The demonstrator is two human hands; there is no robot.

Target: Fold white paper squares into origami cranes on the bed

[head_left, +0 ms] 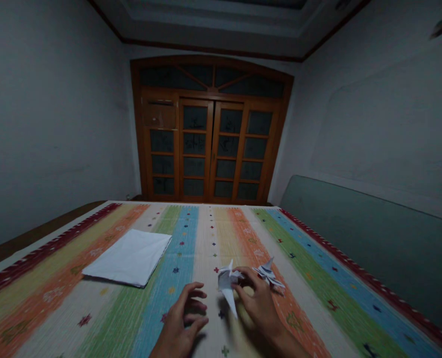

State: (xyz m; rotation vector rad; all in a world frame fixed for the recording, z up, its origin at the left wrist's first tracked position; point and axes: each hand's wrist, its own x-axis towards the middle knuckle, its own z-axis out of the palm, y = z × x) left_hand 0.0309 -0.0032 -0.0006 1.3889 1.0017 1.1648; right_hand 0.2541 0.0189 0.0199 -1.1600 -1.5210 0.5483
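Observation:
Between the thumb and fingers of my right hand (256, 298) is a folded white paper figure (226, 284), with pointed ends sticking up and down. It looks like an origami piece, held just above the striped cloth. My left hand (185, 318) hovers to its left, fingers curved and apart, with nothing in them. Just beyond my right hand a second folded paper figure (269, 273) rests on the cloth, partly hidden by the hand. Farther off to the left lies a stack of white square paper (129, 256).
A striped, multicoloured tablecloth (105, 318) covers the table. A grey-green padded backrest or panel (355, 233) runs along the right side. Beyond the far edge stand wooden doors with glass panes (211, 149), and pale walls rise on both sides.

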